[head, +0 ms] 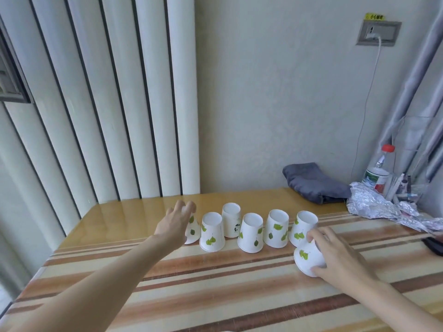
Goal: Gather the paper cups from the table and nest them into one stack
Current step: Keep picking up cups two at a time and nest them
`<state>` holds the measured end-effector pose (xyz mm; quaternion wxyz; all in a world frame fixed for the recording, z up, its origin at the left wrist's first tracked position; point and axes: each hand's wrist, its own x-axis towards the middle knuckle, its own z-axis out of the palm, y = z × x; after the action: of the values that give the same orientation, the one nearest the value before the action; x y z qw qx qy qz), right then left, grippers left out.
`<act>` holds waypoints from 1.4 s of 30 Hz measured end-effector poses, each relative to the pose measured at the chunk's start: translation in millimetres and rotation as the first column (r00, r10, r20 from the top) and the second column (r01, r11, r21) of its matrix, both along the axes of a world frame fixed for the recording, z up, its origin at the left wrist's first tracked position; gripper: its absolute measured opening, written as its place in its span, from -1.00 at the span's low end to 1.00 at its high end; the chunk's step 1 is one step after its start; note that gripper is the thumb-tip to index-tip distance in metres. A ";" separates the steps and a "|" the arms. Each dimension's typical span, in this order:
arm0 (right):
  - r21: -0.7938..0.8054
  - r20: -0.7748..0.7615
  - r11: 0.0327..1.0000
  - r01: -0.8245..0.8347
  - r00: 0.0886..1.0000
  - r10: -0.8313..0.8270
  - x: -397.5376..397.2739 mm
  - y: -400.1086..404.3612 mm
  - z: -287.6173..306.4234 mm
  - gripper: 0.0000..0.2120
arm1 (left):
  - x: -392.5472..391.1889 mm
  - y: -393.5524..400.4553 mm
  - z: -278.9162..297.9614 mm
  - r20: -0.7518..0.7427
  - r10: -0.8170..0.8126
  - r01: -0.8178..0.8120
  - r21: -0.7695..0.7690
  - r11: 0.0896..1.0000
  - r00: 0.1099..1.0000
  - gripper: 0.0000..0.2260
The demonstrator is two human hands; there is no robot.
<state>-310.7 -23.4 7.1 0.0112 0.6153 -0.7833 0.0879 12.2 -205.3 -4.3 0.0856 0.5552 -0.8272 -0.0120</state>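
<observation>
Several white paper cups with green leaf prints stand upside down in a row across the striped table [215, 283]. My left hand [176, 222] grips the top of the leftmost cup [193, 232], which tilts. Right of it stand a second cup [212, 232], a rear cup [231, 221], a middle cup [250, 232], another cup [276, 227] and a far right cup [302, 226]. My right hand [335, 252] holds the nearest cup [308, 258], tipped on its side in front of the far right cup.
A folded grey cloth [314, 182] lies at the back against the wall. Crumpled foil [383, 207], a plastic bottle with a red cap [378, 171] and small tubes crowd the back right corner. A dark object [434, 245] sits at the right edge.
</observation>
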 end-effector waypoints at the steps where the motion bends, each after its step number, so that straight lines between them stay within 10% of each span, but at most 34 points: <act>1: 0.007 0.002 1.000 0.013 1.000 -0.013 1.2 3.9 5.3 -0.59 | 2.4 3.6 1.2 0.005 0.040 -0.040 -0.040 0.998 0.999 -0.44; 5: -0.064 0.117 0.995 0.077 0.991 -0.070 8.1 22.8 29.4 -0.59 | 35.3 24.1 15.4 0.014 0.144 -0.141 -0.125 0.982 0.989 -0.54; 9: -0.157 0.542 0.956 0.248 0.831 -0.126 30.9 41.1 61.8 -0.53 | 70.1 66.9 50.9 -0.386 0.252 -0.260 0.032 0.965 0.887 -0.53; 14: -0.082 0.962 0.939 0.334 0.271 -0.012 67.5 65.5 78.8 -0.48 | 77.1 149.0 99.2 -0.863 0.438 0.112 0.476 0.873 0.251 -0.55; 17: -0.031 0.999 0.964 0.264 -0.004 0.034 89.6 94.8 85.8 -0.55 | 76.2 200.2 122.3 -0.797 0.597 0.430 0.509 0.746 -0.092 -0.66; 22: 0.021 0.956 0.981 0.194 -0.292 0.038 119.3 137.0 101.3 -0.56 | 97.5 252.7 123.8 -0.565 0.711 0.636 0.376 0.674 -0.419 -0.49; 32: -0.425 0.814 0.905 -0.029 0.425 0.396 190.1 157.2 95.0 -0.13 | 126.9 304.2 102.0 -0.939 0.343 0.455 0.302 0.838 -0.009 -0.30; 38: -0.401 0.725 0.907 -0.128 0.561 0.400 195.1 159.5 71.0 -0.02 | 96.3 303.5 121.0 -0.986 0.132 0.400 0.163 0.902 0.105 -0.12; 42: -0.341 0.760 0.927 -0.155 0.535 0.369 186.0 161.5 70.6 0.20 | 62.6 297.9 133.1 -0.984 0.070 0.406 0.133 0.904 0.167 -0.36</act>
<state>-124.6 138.1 77.7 -0.2902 0.6107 -0.5822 0.4515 74.8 92.6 128.8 0.4836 0.3256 -0.6189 -0.5264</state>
